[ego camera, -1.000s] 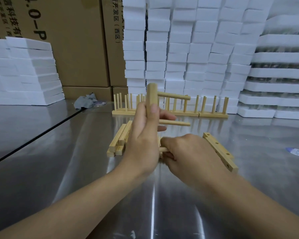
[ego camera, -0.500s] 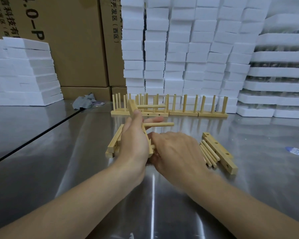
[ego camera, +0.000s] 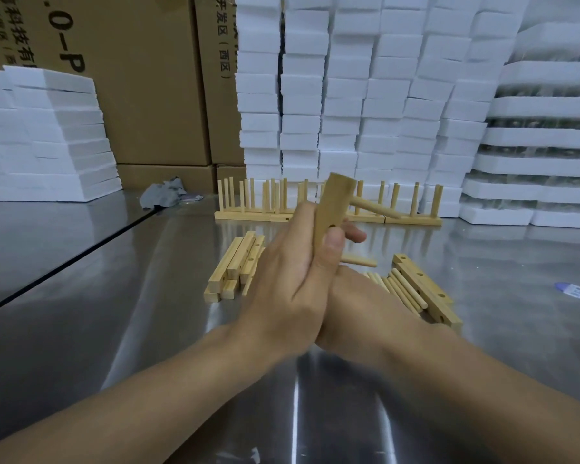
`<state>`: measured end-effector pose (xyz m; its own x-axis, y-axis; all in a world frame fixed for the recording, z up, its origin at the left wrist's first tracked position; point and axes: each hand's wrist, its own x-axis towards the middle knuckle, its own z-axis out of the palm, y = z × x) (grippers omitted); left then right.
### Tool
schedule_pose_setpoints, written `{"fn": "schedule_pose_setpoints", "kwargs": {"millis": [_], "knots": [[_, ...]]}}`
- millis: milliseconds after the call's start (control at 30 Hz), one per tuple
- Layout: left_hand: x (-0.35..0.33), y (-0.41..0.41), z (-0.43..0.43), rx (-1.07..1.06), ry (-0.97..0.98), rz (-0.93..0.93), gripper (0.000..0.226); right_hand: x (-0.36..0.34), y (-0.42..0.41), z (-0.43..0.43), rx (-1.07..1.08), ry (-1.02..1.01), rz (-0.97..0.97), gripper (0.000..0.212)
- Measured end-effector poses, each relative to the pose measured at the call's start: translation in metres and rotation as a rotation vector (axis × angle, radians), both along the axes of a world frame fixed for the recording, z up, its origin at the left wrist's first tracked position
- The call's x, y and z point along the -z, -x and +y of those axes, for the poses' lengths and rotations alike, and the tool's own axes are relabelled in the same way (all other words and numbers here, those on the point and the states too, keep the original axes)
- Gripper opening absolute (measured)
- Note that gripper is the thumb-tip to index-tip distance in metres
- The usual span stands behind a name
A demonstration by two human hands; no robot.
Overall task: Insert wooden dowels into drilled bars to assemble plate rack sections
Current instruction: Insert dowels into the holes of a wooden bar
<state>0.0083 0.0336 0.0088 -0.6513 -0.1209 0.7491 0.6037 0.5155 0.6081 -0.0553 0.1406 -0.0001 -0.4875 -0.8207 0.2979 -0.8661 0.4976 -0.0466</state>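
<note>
Wooden bar (ego camera: pixel 332 212) held upright above mid-worktop (ego camera: pixel 114 329), two dowels (ego camera: pixel 375 209) jutting rightward. Left hand (ego camera: pixel 292 279) grips the bar. Right hand (ego camera: pixel 365 313) tucked behind it, fingers hidden; cannot tell its grip.

This is a factory assembly and packing area. Tall stacks of white foam packing blocks (ego camera: pixel 349 95) stand along the back, beside large brown cardboard cartons printed with Chinese characters (ego camera: pixel 148 95). A broad, shiny stainless-steel worktop (ego camera: pixel 81 296) carries batch work: a row of finished wooden rack sections (ego camera: pixel 245 215), piled pale wooden drilled bars (ego camera: pixel 235 269) and loose round wooden dowels (ego camera: pixel 403 292).
</note>
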Motion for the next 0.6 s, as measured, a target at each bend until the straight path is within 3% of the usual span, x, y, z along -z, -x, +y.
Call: {"fn": "schedule_pose_setpoints", "kwargs": {"millis": [67,133,167,267,367,500,600], "knots": [[0.0,0.003,0.001,0.037,-0.002,-0.033,0.033,0.0,-0.001,0.004,-0.012,-0.003,-0.02,0.012],[-0.002,0.006,0.002,0.029,-0.087,-0.029,0.035,-0.008,-0.003,0.009,-0.025,0.106,0.094,0.044],[-0.004,0.007,0.003,0.014,-0.143,-0.025,0.037,-0.013,-0.005,0.013,-0.033,0.16,0.126,0.049],[-0.01,0.009,0.0,-0.043,-0.433,-0.123,0.048,-0.021,-0.01,0.013,-0.008,0.228,0.235,0.023],[-0.016,0.011,-0.011,-0.072,-0.783,-0.274,0.045,-0.021,-0.01,0.011,0.029,0.258,0.385,0.017],[-0.019,0.012,-0.015,-0.023,-0.879,-0.365,0.047,-0.016,-0.008,0.005,0.026,0.235,0.515,0.019],[-0.017,0.011,-0.009,0.011,-0.875,-0.383,0.063,-0.009,-0.012,-0.007,0.044,0.242,0.442,0.017]]}}
